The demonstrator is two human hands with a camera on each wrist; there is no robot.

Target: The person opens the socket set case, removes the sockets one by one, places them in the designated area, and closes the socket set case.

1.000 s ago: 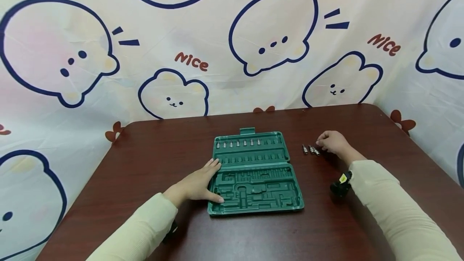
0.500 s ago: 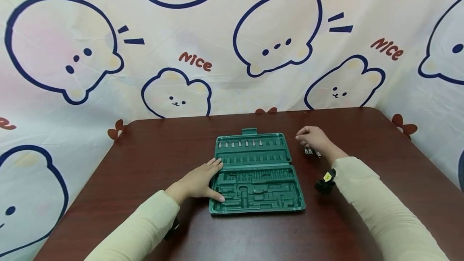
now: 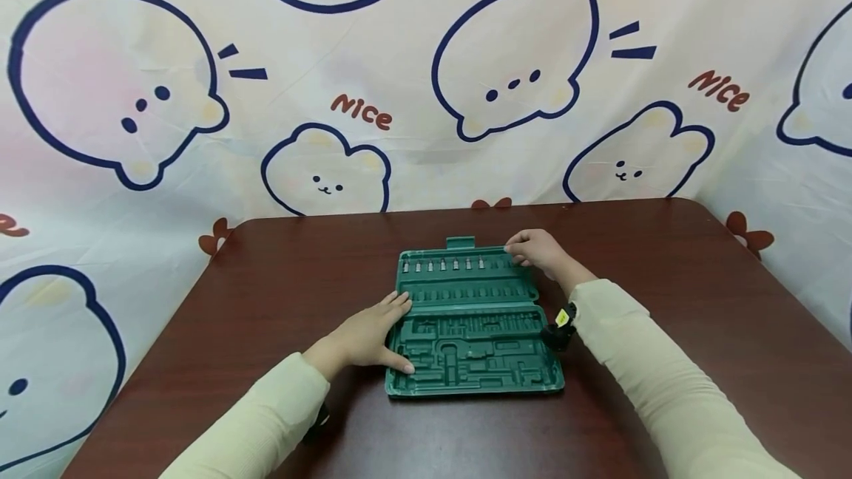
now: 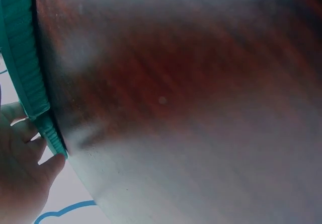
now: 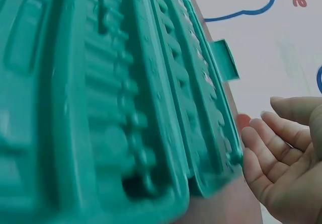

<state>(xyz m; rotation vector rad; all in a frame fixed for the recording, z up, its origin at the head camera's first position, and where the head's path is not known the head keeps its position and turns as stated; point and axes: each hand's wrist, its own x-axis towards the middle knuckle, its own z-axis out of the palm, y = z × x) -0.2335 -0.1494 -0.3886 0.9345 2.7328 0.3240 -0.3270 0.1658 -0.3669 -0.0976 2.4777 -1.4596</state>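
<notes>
Green tool case (image 3: 474,320) open flat, latch tab away from the person; seven bits (image 3: 442,265) in far row; left hand (image 3: 364,337) flat on left edge, right hand (image 3: 538,248) at far-right corner, grip unclear

Head view: bright, even, soft light; sharp focus; backdrop curves slightly at the edges.
Shadows: faint, just beside the green case (image 3: 474,316) and sleeves.
Left wrist view: table (image 4: 191,108) blurred, with pale glare over its surface.
Right wrist view: case close-up soft, backdrop washed bright.
</notes>
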